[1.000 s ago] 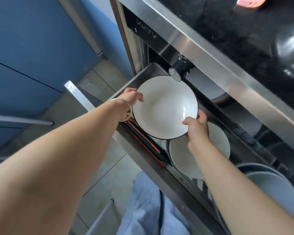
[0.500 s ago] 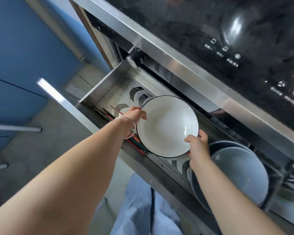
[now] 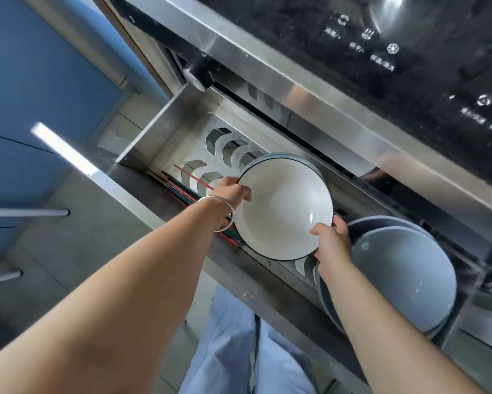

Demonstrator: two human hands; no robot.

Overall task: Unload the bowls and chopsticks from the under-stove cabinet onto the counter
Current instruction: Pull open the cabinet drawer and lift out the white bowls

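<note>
Both hands grip one white bowl (image 3: 281, 209) over the open drawer (image 3: 165, 115): left hand (image 3: 229, 191) pinching its left rim, right hand (image 3: 331, 243) its right rim. Stove-panel writing unreadable.

The only markings stand on the black glass stove panel (image 3: 409, 52) in the upper right of the frame: small white icons, each with a short caption in Chinese characters beneath it (too small and blurred to read). One icon (image 3: 392, 48) is a ring of petals, like a fan. More white captions (image 3: 489, 123) sit at the right edge, equally illegible.
</note>
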